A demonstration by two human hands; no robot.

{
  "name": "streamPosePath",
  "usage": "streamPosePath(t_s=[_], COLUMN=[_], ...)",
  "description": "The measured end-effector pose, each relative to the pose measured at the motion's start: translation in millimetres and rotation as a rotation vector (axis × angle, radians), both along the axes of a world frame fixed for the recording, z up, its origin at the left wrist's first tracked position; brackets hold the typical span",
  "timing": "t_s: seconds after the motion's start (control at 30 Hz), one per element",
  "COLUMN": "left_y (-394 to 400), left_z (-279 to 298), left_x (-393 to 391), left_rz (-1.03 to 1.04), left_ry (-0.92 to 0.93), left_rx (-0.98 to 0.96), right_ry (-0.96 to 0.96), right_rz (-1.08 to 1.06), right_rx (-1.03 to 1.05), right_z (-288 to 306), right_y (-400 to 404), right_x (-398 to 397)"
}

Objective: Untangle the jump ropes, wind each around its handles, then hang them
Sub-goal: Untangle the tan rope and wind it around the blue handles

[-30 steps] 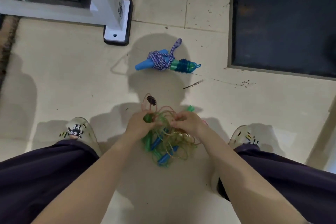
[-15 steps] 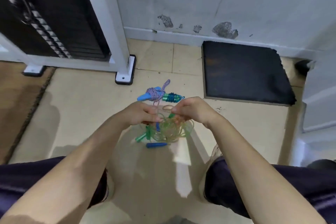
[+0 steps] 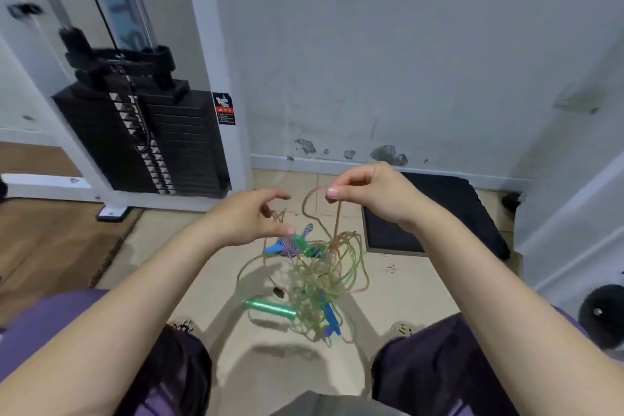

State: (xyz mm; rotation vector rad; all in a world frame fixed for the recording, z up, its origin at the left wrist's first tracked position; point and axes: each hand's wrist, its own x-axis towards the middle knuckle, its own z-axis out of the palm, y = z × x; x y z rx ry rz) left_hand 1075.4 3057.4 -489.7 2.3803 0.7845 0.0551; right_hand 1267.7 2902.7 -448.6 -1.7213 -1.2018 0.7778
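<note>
Right hand (image 3: 374,194) pinches a loop of the tangled ropes (image 3: 320,280) betw thumb & forefinger, lifted above the floor (image 3: 175,267). Left hand (image 3: 244,218) is curled near strands; whether it grips one, can't tell. Tangle hangs mid-air, green handle (image 3: 270,307) left, blue handle (image 3: 330,316) near-centre.

Best approach, I'd say: find a handle end & feed it back thru loops w/o pulling tight; yanking likely cinches knots.

Around: wound rope (image 3: 290,245) on floor just behind tangle, black mat (image 3: 449,203) far right, weight stack (image 3: 152,138) far left. No hanging hook visible.
</note>
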Motion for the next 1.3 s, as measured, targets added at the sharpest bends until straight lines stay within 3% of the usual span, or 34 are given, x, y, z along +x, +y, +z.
streamPosePath(t_s=[0.07, 0.17, 0.23, 0.3, 0.43, 0.6, 0.8, 0.87, 0.93, 1.03, 1.1, 1.3], left_y=[-7, -21, -29, -30, -22, -11, -12, -11, -11, -13, -13, -16], left_z=[1, 1, -4, -11, -24, -34, -31, -29, -28, -31, -32, -25], left_x=[2, 15, 24, 29, 29, 26, 28, 28, 29, 33, 35, 35], left_rz=[-0.003, -0.099, -0.176, -0.175, -0.163, -0.228, -0.07, -0.023, 0.0, 0.069, 0.093, -0.119], left_ry=[-0.102, -0.349, -0.394, -0.377, -0.26, -0.007, -0.233, -0.28, -0.281, -0.287, -0.288, -0.248], left_rx=[-0.039, -0.381, -0.635, -0.728, -0.675, -0.466, -0.66, -0.702, -0.722, -0.755, -0.766, -0.77], right_ry=[0.035, 0.063, 0.091, 0.14, 0.283, 0.329, 0.094, -0.064, -0.22, -0.305, -0.304, -0.236], right_rz=[0.045, 0.078, 0.065, 0.033, -0.105, -0.259, -0.268, -0.296, -0.245, -0.062, 0.043, 0.187], right_rx=[0.021, 0.044, 0.09, 0.145, 0.221, 0.204, 0.045, -0.015, -0.02, -0.008, -0.028, -0.125], right_z=[3, 4, 4, 5, 0, -20, -36, -39, -36, -33, -35, -42], right_y=[0, 7, 11, 14, 14, 9, 15, 14, 11, 5, 1, 2], right_x=[-5, -14, -16, -14, 0, 24, 23, 22, 18, 10, 4, -11])
